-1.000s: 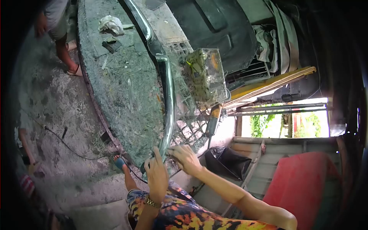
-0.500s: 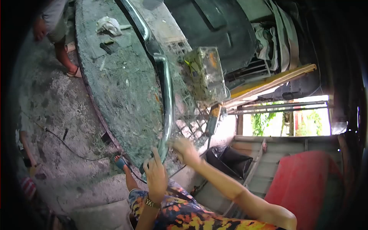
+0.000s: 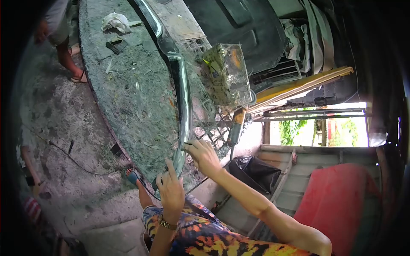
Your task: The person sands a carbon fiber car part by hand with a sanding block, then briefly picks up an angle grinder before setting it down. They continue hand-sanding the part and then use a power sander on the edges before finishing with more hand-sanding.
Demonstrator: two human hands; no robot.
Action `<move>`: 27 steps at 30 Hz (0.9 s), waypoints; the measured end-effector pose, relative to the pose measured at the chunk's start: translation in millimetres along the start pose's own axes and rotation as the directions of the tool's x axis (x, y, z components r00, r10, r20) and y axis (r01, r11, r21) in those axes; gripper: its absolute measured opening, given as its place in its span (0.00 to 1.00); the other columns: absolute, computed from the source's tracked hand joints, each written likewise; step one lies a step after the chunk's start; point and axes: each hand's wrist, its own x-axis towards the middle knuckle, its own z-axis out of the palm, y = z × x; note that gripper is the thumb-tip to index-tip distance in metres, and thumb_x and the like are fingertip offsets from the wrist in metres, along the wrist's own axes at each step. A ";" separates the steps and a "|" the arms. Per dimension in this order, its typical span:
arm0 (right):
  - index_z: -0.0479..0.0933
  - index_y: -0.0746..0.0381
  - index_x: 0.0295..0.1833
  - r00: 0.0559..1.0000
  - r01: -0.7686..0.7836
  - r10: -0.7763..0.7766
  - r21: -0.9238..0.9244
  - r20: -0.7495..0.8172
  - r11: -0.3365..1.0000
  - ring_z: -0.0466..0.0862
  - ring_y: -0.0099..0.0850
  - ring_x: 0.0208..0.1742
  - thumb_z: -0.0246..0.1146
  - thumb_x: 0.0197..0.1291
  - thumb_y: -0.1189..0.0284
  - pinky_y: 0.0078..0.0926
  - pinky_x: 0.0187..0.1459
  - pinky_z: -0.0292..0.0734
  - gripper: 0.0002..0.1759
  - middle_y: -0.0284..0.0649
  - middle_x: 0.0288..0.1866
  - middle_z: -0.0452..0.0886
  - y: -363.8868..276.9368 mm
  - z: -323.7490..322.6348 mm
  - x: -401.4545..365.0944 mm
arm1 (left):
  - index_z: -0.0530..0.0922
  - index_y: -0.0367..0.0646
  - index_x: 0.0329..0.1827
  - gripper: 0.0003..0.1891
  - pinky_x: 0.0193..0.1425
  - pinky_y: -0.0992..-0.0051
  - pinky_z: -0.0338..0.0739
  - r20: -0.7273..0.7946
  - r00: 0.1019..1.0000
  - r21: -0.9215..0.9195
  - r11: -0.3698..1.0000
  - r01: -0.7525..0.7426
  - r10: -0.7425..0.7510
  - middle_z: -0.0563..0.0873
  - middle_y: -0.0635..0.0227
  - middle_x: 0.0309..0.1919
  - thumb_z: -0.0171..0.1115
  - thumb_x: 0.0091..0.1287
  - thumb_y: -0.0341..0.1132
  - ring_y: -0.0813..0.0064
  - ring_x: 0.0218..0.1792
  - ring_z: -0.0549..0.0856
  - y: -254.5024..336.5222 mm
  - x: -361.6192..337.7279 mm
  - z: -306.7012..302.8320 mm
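A long, glossy dark curved strip [image 3: 183, 98], like a piece of car trim, lies along the rough grey worktable [image 3: 132, 98]. Around its near end is my left hand [image 3: 171, 190], wearing a wristwatch, with the index finger stretched along the strip and the other fingers curled. Something dark shows beside those fingers, partly hidden. My right hand [image 3: 204, 158] is bent at the strip's right edge, fingertips pinched together against it. A tiny dark bit shows at the fingertips, too small to name.
A worn box [image 3: 226, 74] stands right of the strip, near a corded power tool [image 3: 237, 128]. A crumpled white cloth [image 3: 115, 22] lies on the table. Another person's leg [image 3: 68, 59] is at far left. A black bag [image 3: 256, 173] and red panel [image 3: 337, 205] are at right.
My right hand, blurred earlier and held off the strip, has come up against its edge with fingertips together. My left hand stays at the near end. The view has shifted slightly.
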 end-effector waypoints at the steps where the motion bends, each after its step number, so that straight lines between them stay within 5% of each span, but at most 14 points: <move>1: 0.82 0.59 0.60 0.998 0.029 -0.030 0.030 0.050 0.999 0.80 0.44 0.59 0.66 0.55 0.78 0.44 0.60 0.74 0.24 0.43 0.59 0.82 -6.4 2.6 -12.6 | 0.52 0.28 0.86 0.47 0.79 0.57 0.62 -0.006 1.000 -0.042 0.999 -0.012 0.012 0.84 0.55 0.52 0.71 0.69 0.34 0.58 0.59 0.80 -2.1 0.8 0.5; 4: 0.82 0.60 0.60 0.992 0.115 -0.120 0.099 0.048 0.988 0.80 0.46 0.59 0.63 0.55 0.79 0.44 0.60 0.74 0.24 0.44 0.60 0.82 -16.2 4.7 -34.4 | 0.51 0.28 0.86 0.46 0.80 0.55 0.61 0.009 1.000 -0.132 0.991 0.010 -0.009 0.84 0.53 0.53 0.68 0.71 0.34 0.54 0.59 0.80 -5.5 9.7 3.8; 6: 0.82 0.57 0.61 0.991 0.100 -0.091 0.101 -0.094 0.990 0.81 0.42 0.61 0.64 0.57 0.78 0.43 0.62 0.73 0.24 0.42 0.65 0.82 14.9 10.5 -0.7 | 0.51 0.28 0.86 0.45 0.79 0.55 0.61 -0.044 0.998 -0.072 0.996 -0.050 0.047 0.84 0.52 0.52 0.67 0.72 0.34 0.54 0.59 0.80 -7.5 1.5 6.0; 7: 0.83 0.57 0.61 0.999 -0.052 0.051 -0.010 -0.004 0.999 0.80 0.40 0.64 0.65 0.58 0.76 0.42 0.64 0.73 0.23 0.40 0.69 0.80 7.2 2.2 2.8 | 0.51 0.28 0.86 0.45 0.79 0.54 0.61 -0.033 0.998 -0.091 0.995 -0.049 0.046 0.83 0.52 0.52 0.67 0.72 0.34 0.55 0.59 0.80 -5.6 2.7 4.0; 11: 0.82 0.60 0.61 0.995 0.081 -0.088 0.114 0.056 0.990 0.80 0.46 0.60 0.65 0.59 0.76 0.43 0.62 0.73 0.22 0.43 0.65 0.81 -18.0 2.3 -36.6 | 0.51 0.27 0.86 0.45 0.79 0.54 0.62 -0.021 1.000 -0.157 0.988 -0.011 0.008 0.83 0.53 0.51 0.67 0.71 0.33 0.56 0.58 0.80 -7.5 4.2 9.2; 15: 0.82 0.58 0.63 0.993 -0.097 0.104 0.128 -0.048 0.987 0.80 0.45 0.63 0.64 0.60 0.76 0.45 0.64 0.73 0.23 0.42 0.67 0.81 7.2 12.9 -6.7 | 0.51 0.26 0.85 0.46 0.78 0.54 0.63 -0.031 0.998 -0.043 0.997 -0.057 0.055 0.83 0.54 0.50 0.67 0.70 0.33 0.56 0.57 0.81 -3.8 2.7 1.7; 18: 0.82 0.58 0.63 0.999 -0.009 0.003 0.141 0.049 0.990 0.80 0.47 0.63 0.62 0.58 0.81 0.47 0.63 0.74 0.25 0.44 0.64 0.83 -14.2 5.4 -37.2 | 0.51 0.26 0.85 0.47 0.78 0.55 0.63 -0.037 0.999 -0.108 0.993 -0.037 0.033 0.84 0.54 0.50 0.69 0.70 0.34 0.57 0.58 0.81 -7.0 10.4 3.8; 20: 0.82 0.58 0.63 0.987 0.140 -0.126 0.143 -0.101 0.980 0.81 0.48 0.63 0.62 0.59 0.79 0.47 0.63 0.74 0.24 0.44 0.63 0.84 40.4 31.3 -8.3 | 0.51 0.26 0.85 0.47 0.78 0.55 0.63 0.005 1.000 -0.032 0.999 -0.020 0.020 0.84 0.54 0.50 0.69 0.69 0.35 0.57 0.59 0.81 -2.9 3.9 0.8; 22: 0.82 0.58 0.63 0.992 -0.060 0.068 0.082 -0.104 0.995 0.81 0.47 0.63 0.64 0.62 0.78 0.45 0.64 0.74 0.22 0.43 0.64 0.83 36.4 4.1 31.1 | 0.50 0.25 0.85 0.48 0.78 0.54 0.63 -0.019 0.999 -0.020 0.999 -0.043 0.043 0.84 0.53 0.51 0.70 0.69 0.34 0.55 0.60 0.80 -0.1 3.0 5.3; 24: 0.82 0.59 0.63 0.989 0.001 0.010 0.078 -0.148 0.997 0.80 0.45 0.63 0.65 0.61 0.78 0.44 0.64 0.74 0.23 0.42 0.65 0.82 32.5 24.6 2.6 | 0.50 0.25 0.85 0.48 0.78 0.53 0.62 -0.034 0.998 -0.061 0.997 -0.049 0.047 0.84 0.52 0.52 0.70 0.70 0.34 0.52 0.61 0.80 -5.4 3.4 4.9; 27: 0.82 0.59 0.63 0.997 0.072 -0.075 0.114 0.021 0.991 0.79 0.44 0.62 0.65 0.63 0.77 0.41 0.64 0.73 0.21 0.41 0.63 0.82 8.2 5.8 -22.5 | 0.50 0.25 0.85 0.47 0.78 0.53 0.62 0.016 1.000 -0.111 0.994 -0.009 0.011 0.84 0.50 0.54 0.69 0.70 0.34 0.50 0.62 0.79 -4.9 2.9 4.0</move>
